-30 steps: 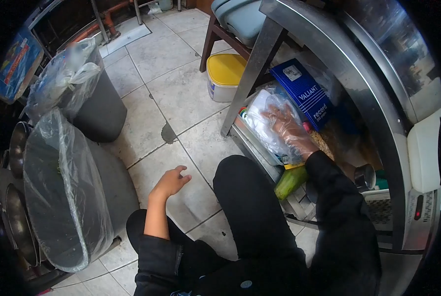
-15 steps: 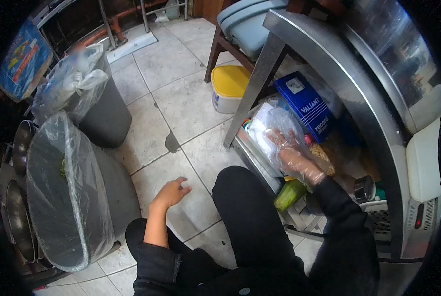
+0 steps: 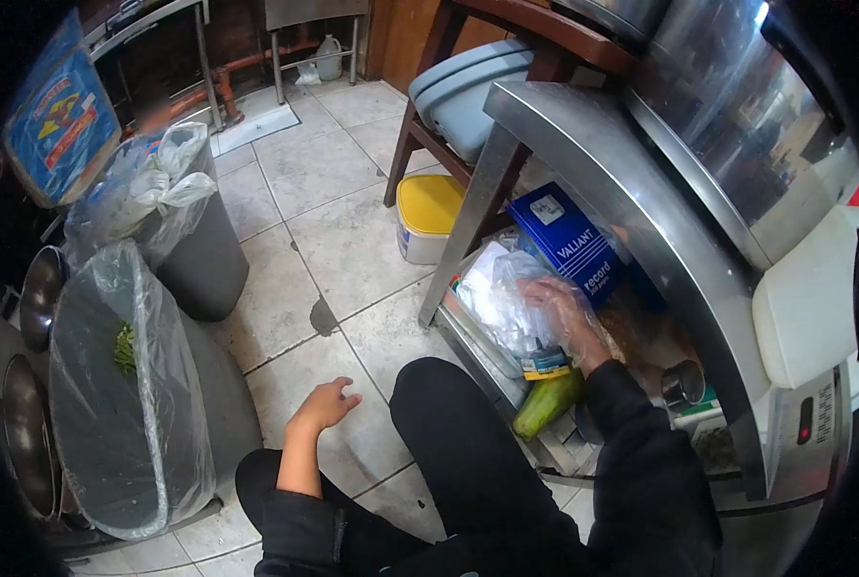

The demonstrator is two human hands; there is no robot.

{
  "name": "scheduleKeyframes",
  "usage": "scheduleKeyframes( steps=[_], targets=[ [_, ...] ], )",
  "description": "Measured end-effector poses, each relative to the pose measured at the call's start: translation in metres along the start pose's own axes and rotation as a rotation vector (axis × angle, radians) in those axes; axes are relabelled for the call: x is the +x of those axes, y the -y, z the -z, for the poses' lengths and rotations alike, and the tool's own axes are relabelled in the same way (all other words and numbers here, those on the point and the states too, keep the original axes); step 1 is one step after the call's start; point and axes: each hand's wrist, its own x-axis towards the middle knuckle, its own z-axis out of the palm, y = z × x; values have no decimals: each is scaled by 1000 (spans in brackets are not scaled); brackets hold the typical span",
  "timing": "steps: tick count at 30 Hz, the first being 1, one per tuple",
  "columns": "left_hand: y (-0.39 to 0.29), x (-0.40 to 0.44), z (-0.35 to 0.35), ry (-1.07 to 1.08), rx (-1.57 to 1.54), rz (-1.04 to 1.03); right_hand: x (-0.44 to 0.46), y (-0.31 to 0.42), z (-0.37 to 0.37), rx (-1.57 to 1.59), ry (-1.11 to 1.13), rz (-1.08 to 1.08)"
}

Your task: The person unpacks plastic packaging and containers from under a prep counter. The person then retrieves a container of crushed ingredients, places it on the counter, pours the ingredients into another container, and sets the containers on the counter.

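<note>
My left hand (image 3: 325,404) is bare and hangs over the tiled floor beside my knee, holding nothing, its fingers loosely bent and apart. Inside a clear plastic covering, my right hand (image 3: 566,313) reaches onto the low shelf under the steel table. It rests on a clear plastic bag (image 3: 514,306) with white contents; whether the fingers grip it is unclear. Behind the bag stands a blue VALIANT record book (image 3: 569,245). A green vegetable (image 3: 548,404) lies just in front, beneath a small blue and yellow packet (image 3: 545,363).
Two grey bins with clear liners (image 3: 112,385) stand at the left, pans beside them. A yellow-lidded tub (image 3: 430,205) is on the floor near a wooden stand holding grey-blue basins (image 3: 473,91). The steel table's edge (image 3: 641,192) arches over my right arm. A metal pot stands on top.
The view has tilted up slightly. My right hand has stayed on the plastic bag, and the blue and yellow packet shows more now. My left hand keeps its pose.
</note>
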Motion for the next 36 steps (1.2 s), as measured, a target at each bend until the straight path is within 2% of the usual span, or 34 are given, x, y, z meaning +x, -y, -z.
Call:
scheduleKeyframes(
  steps=[2, 4, 6, 8, 10, 11, 14, 16, 17, 19, 20, 21, 23, 24, 26, 27, 29, 30, 32, 34, 35, 36],
  targets=[
    [-3, -2, -2, -16, -16, -17, 3, 0, 7, 188, -192, -154],
    [-2, -5, -2, -17, -20, -31, 8, -4, 22, 143, -231, -92],
    [-1, -12, -4, -14, -40, -33, 6, -5, 29, -156, -465, 121],
    [-3, -18, 4, -49, 5, -5, 2, 2, 21, -78, -424, 108],
    [-2, -19, 6, -62, 8, -2, 11, -8, 17, -486, -418, 277],
    [-2, -19, 5, -63, 7, -9, 12, -11, 9, -470, -419, 575],
    [2, -11, 0, -31, 14, -20, 30, -29, -25, -594, -376, 605],
    [5, -8, -6, -12, 13, -8, 41, -51, -70, -176, -108, 364],
    [5, -4, -9, 0, 4, -9, 44, -52, -84, -175, -112, 364],
    [6, 0, -11, 16, -4, -7, 43, -40, -107, -710, -110, 277],
    [8, 1, -12, 33, -16, -1, 48, -45, -105, -708, -109, 276],
    [11, 3, -13, 33, -15, 1, 61, -64, -98, -1260, -230, 419],
    [17, 3, -12, 15, 34, -3, 90, -102, -78, -1811, -348, 558],
    [19, 1, -11, 15, 33, 2, 107, -117, -65, -1450, -382, 233],
    [21, -1, -7, 13, 24, 21, 108, -110, -52, -1073, -397, -69],
    [24, -2, -6, 12, 25, 22, 95, -80, -44, -1153, -292, -91],
    [28, -2, -5, -7, 26, 12, 74, -39, -29, -1126, -289, 247],
    [26, -2, -2, -11, 23, 13, 60, -29, -23, -995, -383, 600],
    [11, -6, 4, -127, -184, -148, 15, 34, -35, -684, -392, 525],
    [-36, -18, 20, -291, -466, -264, -40, 117, -74, -144, -315, 167],
    [-57, -21, 25, -297, -602, -348, -56, 142, -97, -161, -524, -101],
    [-73, -23, 28, -305, -734, -431, -64, 150, -108, -158, -512, -102]
  ],
)
